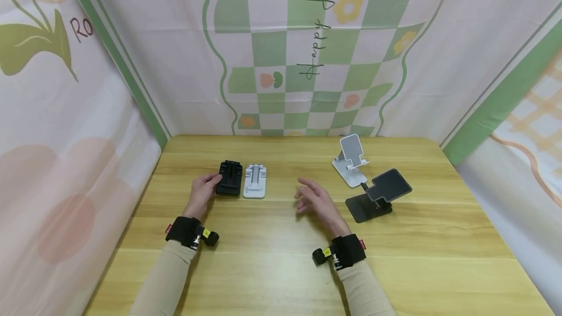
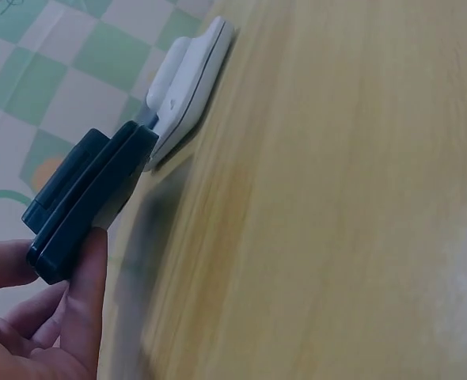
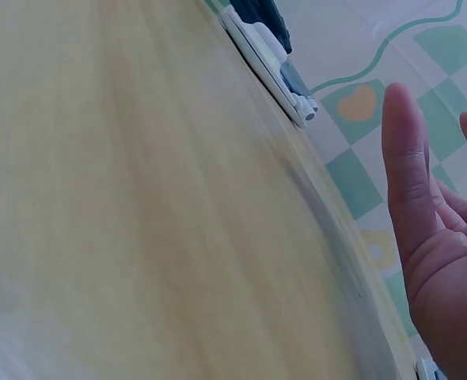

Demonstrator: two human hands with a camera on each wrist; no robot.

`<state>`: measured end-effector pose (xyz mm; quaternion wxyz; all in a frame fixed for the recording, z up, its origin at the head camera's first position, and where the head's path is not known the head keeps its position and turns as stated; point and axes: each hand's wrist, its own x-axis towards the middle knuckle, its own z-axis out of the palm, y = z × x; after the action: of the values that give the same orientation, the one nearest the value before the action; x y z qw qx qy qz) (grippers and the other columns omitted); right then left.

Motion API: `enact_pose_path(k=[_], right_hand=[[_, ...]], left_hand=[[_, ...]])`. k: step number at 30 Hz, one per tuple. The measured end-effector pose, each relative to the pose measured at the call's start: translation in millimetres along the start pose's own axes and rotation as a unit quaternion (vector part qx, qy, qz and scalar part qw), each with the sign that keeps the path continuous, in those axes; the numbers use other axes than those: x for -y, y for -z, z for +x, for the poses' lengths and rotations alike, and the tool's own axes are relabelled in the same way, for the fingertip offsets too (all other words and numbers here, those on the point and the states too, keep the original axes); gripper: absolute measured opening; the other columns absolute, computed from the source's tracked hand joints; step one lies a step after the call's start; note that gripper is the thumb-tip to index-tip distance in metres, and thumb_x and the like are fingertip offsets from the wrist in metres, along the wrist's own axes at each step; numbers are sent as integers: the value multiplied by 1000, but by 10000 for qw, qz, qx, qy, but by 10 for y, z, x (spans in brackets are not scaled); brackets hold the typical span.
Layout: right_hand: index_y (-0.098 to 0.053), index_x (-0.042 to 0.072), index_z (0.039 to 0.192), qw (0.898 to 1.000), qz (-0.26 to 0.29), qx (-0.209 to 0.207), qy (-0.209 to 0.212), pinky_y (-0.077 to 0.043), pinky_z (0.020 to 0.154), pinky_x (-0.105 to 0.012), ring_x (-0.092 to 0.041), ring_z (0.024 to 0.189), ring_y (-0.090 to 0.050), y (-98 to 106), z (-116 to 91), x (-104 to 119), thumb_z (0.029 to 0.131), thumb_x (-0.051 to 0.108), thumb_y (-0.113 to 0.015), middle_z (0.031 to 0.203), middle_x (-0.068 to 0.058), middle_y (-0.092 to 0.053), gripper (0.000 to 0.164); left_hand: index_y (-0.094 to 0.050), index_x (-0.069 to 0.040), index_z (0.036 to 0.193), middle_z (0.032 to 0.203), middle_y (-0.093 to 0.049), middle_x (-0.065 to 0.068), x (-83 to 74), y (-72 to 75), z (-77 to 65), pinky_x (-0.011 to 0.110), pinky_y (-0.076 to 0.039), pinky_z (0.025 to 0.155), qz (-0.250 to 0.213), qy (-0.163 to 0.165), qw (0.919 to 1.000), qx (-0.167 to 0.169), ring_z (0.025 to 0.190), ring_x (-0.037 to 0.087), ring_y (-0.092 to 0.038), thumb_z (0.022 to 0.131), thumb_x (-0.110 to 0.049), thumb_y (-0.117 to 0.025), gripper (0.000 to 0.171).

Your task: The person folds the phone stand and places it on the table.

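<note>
My left hand (image 1: 202, 195) pinches a folded black phone stand (image 1: 229, 178) by its left edge. In the left wrist view the black stand (image 2: 91, 202) is raised off the wood, with its shadow below and thumb and fingers on either side. Just right of it lies a folded white phone stand (image 1: 255, 181), flat on the table; the left wrist view shows this white stand (image 2: 187, 91) beyond the black one. My right hand (image 1: 317, 202) hovers over the table between the folded and unfolded stands, fingers loosely bent, holding nothing. Its thumb (image 3: 405, 158) points up in the right wrist view.
An unfolded white phone stand (image 1: 351, 160) with a grey pad stands at the back right. Nearer, an unfolded black phone stand (image 1: 388, 187) stands to the right of my right hand. The wooden table (image 1: 272, 267) ends at a patterned cloth (image 1: 303, 52) behind.
</note>
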<state>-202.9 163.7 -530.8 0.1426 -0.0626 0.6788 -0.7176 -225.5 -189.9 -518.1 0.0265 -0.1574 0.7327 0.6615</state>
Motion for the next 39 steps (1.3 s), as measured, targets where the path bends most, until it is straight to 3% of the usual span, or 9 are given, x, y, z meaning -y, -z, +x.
enact_pose_path(k=[7,12,16,19,22,27,32,39], right_hand=[[-39,0,155,10000,30,36,-14,-62,74,-33,-16,76,-67,0,-10,6,108,24,-54,103,-9,-67,55],[-40,1,155,10000,35,-6,-67,-62,74,-32,-17,76,-68,-2,-20,15,108,24,-54,103,-9,-68,54],[-40,0,155,10000,46,-24,-69,-62,74,-32,-17,76,-67,4,-15,7,108,24,-54,103,-11,-67,54],[-40,0,155,9999,78,-15,-67,-62,74,-32,-16,75,-67,9,-8,-4,108,23,-54,103,-11,-67,54],[-41,0,154,9999,102,10,-64,-62,74,-33,-16,75,-67,10,-3,-7,108,23,-54,103,-11,-67,54],[-41,-1,154,9999,136,6,-67,-62,75,-34,-17,76,-67,21,-14,3,108,23,-55,104,-11,-67,54],[-42,0,154,9999,169,8,-22,-62,73,-34,-17,75,-67,39,-9,5,108,22,-54,103,-11,-66,52],[-41,-1,154,9998,213,27,-37,-62,73,-33,-16,74,-66,45,-25,25,108,23,-54,102,-8,-66,54]], left_hand=[[-60,6,139,137,-60,27,21,-5,55,17,-51,65,114,0,9999,8,80,2,-61,106,-21,-59,43],[-60,5,139,138,-60,26,41,5,91,18,-50,68,405,-9,9992,-22,93,12,-62,106,-24,-58,43],[-61,6,137,139,-60,27,44,9,94,29,-54,89,1048,-278,9940,-116,118,28,-61,106,-23,-58,43],[-63,9,133,136,-62,28,34,3,79,43,-51,104,1576,-602,9854,-246,127,37,-59,106,-21,-58,41],[-68,9,127,126,-67,29,18,-6,62,50,-51,102,2024,-925,9739,-445,120,41,-63,104,-20,-61,37],[-74,7,118,112,-74,26,13,-14,58,49,-55,90,2642,-1264,9533,-738,104,39,-69,102,-21,-66,33],[-74,7,115,110,-74,26,18,-3,50,51,-55,90,2694,-1355,9503,-772,102,41,-69,101,-19,-68,31],[-74,6,118,115,-73,26,7,7,62,51,-54,93,2754,-1239,9507,-702,108,42,-68,102,-22,-67,33]])
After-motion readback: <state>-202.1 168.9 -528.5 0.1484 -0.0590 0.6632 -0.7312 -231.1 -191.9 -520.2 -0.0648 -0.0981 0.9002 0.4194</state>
